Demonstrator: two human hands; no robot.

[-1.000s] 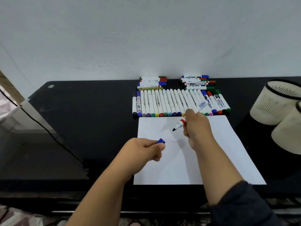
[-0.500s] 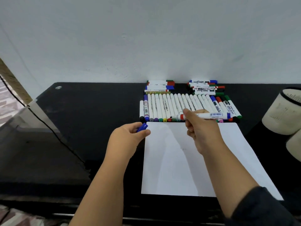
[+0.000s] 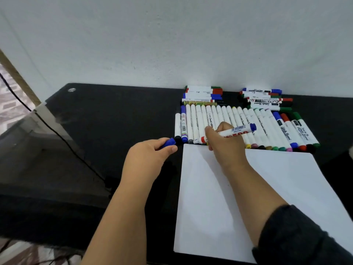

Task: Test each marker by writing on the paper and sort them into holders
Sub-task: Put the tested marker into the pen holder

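My right hand [image 3: 226,144] grips an uncapped white marker [image 3: 234,131] with a blue end, lying nearly level, its tip pointing left over the top left corner of the white paper [image 3: 267,197]. My left hand [image 3: 150,155] pinches the marker's blue cap [image 3: 169,142] just left of the paper. Behind the paper lies a row of several white markers [image 3: 246,127] side by side on the black table [image 3: 107,119]. Two small heaps of markers [image 3: 203,94] lie against the wall. No holder is clearly in view.
A white wall rises behind the table. A black cable [image 3: 63,138] runs down the left side past a glass panel [image 3: 17,127]. A pale object [image 3: 351,152] just shows at the right edge.
The right hand lifted the marker from the paper up to the marker row and turned it level. The left hand carried the blue cap up and left. The view swung left, so the holders left the frame.
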